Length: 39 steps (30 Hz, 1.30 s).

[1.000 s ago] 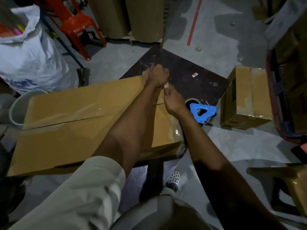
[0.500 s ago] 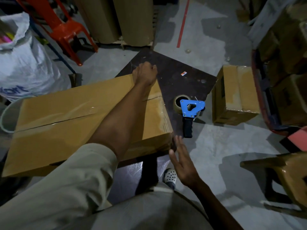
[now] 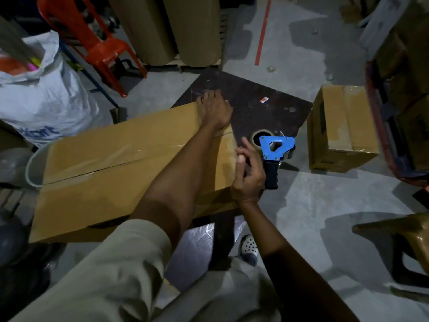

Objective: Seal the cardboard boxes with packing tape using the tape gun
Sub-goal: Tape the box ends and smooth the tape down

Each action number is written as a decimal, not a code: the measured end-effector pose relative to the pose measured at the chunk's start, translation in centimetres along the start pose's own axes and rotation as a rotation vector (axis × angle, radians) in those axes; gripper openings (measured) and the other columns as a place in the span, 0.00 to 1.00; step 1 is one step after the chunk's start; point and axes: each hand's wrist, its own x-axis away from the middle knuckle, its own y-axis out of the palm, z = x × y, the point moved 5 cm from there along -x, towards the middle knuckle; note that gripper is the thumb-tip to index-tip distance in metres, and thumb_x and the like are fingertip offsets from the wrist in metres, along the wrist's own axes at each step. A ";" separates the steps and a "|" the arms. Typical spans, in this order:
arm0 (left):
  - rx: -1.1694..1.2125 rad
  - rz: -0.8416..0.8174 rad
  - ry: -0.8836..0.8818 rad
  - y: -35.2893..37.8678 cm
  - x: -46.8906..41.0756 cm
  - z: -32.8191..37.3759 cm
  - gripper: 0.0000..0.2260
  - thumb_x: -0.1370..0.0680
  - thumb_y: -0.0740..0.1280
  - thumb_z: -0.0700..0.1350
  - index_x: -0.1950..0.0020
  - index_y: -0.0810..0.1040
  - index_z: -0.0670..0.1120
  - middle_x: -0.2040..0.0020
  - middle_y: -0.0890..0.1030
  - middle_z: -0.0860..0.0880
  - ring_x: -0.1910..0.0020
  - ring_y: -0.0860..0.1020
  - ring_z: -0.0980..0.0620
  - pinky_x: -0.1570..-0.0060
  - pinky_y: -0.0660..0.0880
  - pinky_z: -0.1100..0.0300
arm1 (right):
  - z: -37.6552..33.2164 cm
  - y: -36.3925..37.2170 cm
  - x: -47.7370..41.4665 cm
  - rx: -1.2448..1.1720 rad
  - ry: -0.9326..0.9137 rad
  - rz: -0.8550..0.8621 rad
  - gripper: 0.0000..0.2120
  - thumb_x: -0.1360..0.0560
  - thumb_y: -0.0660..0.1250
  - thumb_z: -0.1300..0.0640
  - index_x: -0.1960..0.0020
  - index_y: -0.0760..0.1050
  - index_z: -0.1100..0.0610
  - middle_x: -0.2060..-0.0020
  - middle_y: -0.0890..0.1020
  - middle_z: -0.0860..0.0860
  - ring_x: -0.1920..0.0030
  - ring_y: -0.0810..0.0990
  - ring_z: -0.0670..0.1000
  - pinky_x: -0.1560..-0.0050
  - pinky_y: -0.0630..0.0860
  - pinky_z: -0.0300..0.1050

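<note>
Left arm (image 3: pixel 176 177) stretched forward, bare below a pale sleeve (image 3: pixel 111 270); left hand (image 3: pixel 214 111) palm down, fingers reaching away from the body. Right hand (image 3: pixel 247 175) sits nearer in, thumb side up, fingers loosely curled, gripping nothing. Right forearm (image 3: pixel 269 231) bare, angled in from lower right.

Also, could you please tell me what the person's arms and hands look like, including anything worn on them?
The left hand and right hand are bare: no gloves, rings or watch show. The left arm has a loose pale beige sleeve ending near the elbow. The right forearm is bare; higher up it is too dark to tell a sleeve.
</note>
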 end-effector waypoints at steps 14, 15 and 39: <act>-0.038 0.064 -0.013 1.1 0.3 -0.5 0.20 0.18 0.54 0.50 0.29 0.71 0.43 0.29 0.74 0.43 0.30 0.70 0.44 0.32 0.61 0.47 | 0.6 0.7 1.6 0.044 0.154 0.049 0.21 0.14 0.54 0.51 0.41 0.85 0.56 0.38 0.84 0.47 0.37 0.82 0.45 0.42 0.80 0.49; -0.035 0.086 -0.015 0.9 0.2 -0.3 0.20 0.18 0.55 0.49 0.30 0.72 0.43 0.29 0.75 0.43 0.31 0.70 0.44 0.32 0.61 0.47 | -0.2 1.0 1.0 0.097 0.189 0.070 0.20 0.15 0.56 0.49 0.44 0.86 0.52 0.41 0.86 0.44 0.41 0.83 0.43 0.46 0.81 0.48; 0.282 0.206 -0.355 -0.3 -3.4 -0.6 0.17 0.16 0.58 0.53 0.49 0.84 0.46 0.50 0.85 0.44 0.46 0.80 0.43 0.39 0.66 0.49 | 3.5 1.5 -0.3 -0.083 -0.109 -0.059 0.22 0.16 0.52 0.56 0.47 0.83 0.66 0.37 0.83 0.56 0.37 0.83 0.56 0.43 0.79 0.54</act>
